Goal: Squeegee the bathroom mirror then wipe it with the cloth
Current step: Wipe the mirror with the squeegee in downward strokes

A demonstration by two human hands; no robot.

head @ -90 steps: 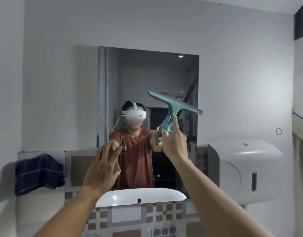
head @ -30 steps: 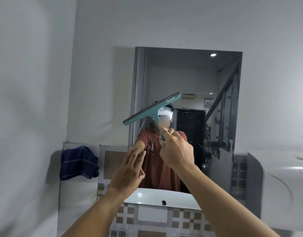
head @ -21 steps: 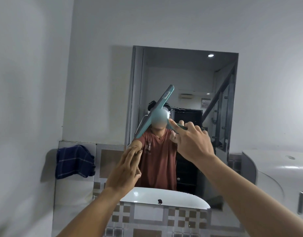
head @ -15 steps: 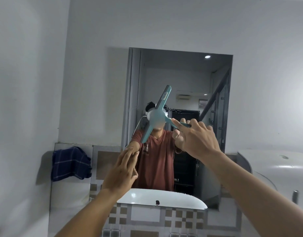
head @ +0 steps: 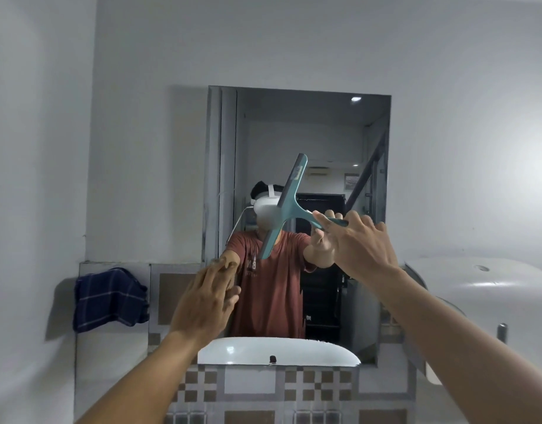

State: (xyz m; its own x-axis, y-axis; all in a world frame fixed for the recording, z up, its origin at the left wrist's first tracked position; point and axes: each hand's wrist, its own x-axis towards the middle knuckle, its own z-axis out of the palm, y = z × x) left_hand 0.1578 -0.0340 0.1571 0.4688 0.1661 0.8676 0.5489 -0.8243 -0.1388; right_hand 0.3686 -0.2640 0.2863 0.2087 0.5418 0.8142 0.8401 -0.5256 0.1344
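Note:
The rectangular mirror (head: 309,123) hangs on the white wall straight ahead. My right hand (head: 360,243) grips the handle of a teal squeegee (head: 286,206), whose blade stands nearly upright and slightly tilted in front of the mirror's middle. Whether the blade touches the glass I cannot tell. My left hand (head: 207,301) is raised, fingers together and extended, near the mirror's lower left corner, holding nothing. A dark blue checked cloth (head: 109,298) hangs over the tiled ledge left of the mirror.
A white paper dispenser (head: 483,301) juts from the wall at the right. Brown and grey patterned tiles (head: 263,390) run below the mirror. A white basin shows reflected in the mirror's bottom edge. A bare white wall closes the left side.
My right hand has turned the squeegee from a near-horizontal blade to a steep, almost vertical one, and shifted right. The view has swung slightly. My left hand stays raised by the lower left corner.

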